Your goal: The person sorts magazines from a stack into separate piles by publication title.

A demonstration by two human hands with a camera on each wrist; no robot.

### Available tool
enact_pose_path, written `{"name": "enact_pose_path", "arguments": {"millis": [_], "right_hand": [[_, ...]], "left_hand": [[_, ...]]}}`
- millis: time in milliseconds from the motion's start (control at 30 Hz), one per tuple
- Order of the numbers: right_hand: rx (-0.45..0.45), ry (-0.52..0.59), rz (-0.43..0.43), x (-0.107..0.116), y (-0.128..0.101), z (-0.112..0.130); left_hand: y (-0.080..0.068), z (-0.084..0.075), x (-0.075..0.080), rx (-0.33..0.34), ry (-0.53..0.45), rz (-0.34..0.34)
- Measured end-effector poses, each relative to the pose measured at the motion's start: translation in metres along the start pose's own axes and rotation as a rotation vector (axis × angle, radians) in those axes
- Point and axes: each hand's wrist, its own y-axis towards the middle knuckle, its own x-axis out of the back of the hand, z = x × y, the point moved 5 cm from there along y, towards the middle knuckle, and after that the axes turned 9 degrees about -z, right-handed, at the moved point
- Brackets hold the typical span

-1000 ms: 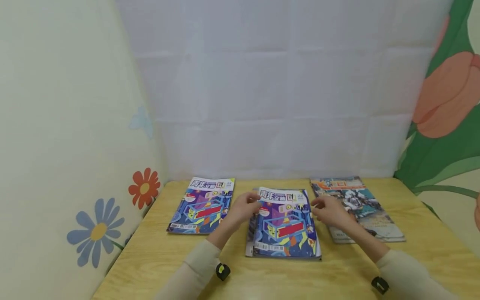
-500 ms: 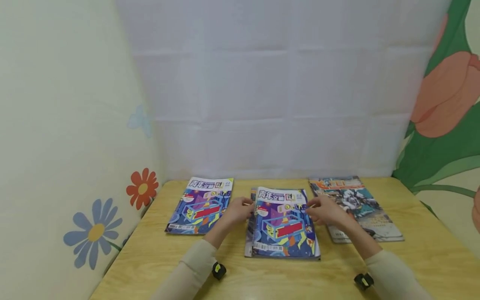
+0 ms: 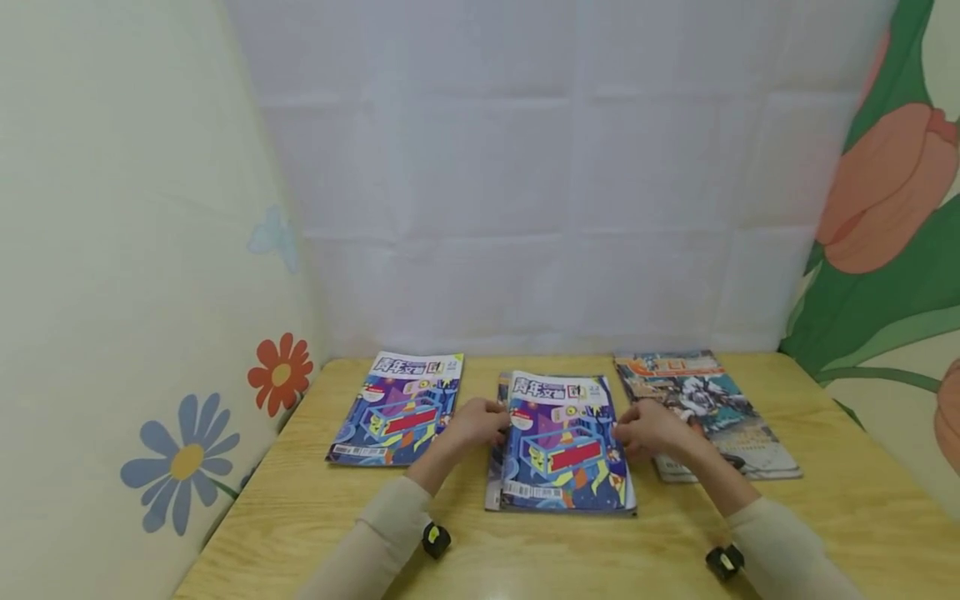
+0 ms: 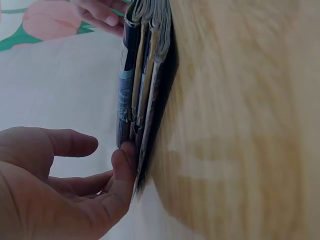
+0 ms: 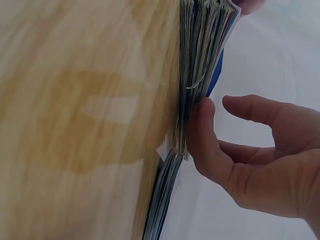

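Note:
A stack of several magazines [image 3: 566, 462], topped by a purple and blue cover, lies at the middle of the table. My left hand [image 3: 477, 423] is at its left side. In the left wrist view, fingertips touch the worn spines [image 4: 127, 95], while the thumb [image 4: 75, 143] stays apart from them. On the opposite side is my right hand [image 3: 651, 427]. The right wrist view has its fingertips against the page edges [image 5: 205, 55], the thumb [image 5: 250, 107] held away. A lower magazine juts out slightly on the left under the top one.
Left of the stack lies another magazine [image 3: 401, 408] with a matching purple cover. A magazine pile [image 3: 720, 408] with a teal and grey cover lies on the right. Behind the wooden table [image 3: 570, 558] hangs a white cloth [image 3: 540, 183]; a painted wall [image 3: 150, 250] stands at the left.
Both hands have moved in slightly toward the stack's sides, and their fingertips are lower along its edges. The top magazine has shifted very slightly left.

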Motion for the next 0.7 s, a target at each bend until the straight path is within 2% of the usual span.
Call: {"name": "enact_pose_path", "arguments": {"millis": [300,433,567,700], "right_hand": [[-0.024,0.094,0.027,-0.004,0.0,-0.007],[-0.018,0.133,0.041,-0.003,0.002,-0.01],[-0.017,0.163,0.055,-0.002,0.003,-0.013],[-0.028,0.185,0.072,-0.001,0.003,-0.013]], "left_hand": [[-0.002,0.001,-0.004,0.01,-0.074,0.002],[-0.001,0.001,-0.006,0.019,-0.182,0.014],[0.0,0.003,-0.01,0.061,-0.327,0.073],[-0.002,0.006,-0.013,0.088,-0.401,0.153]]}}
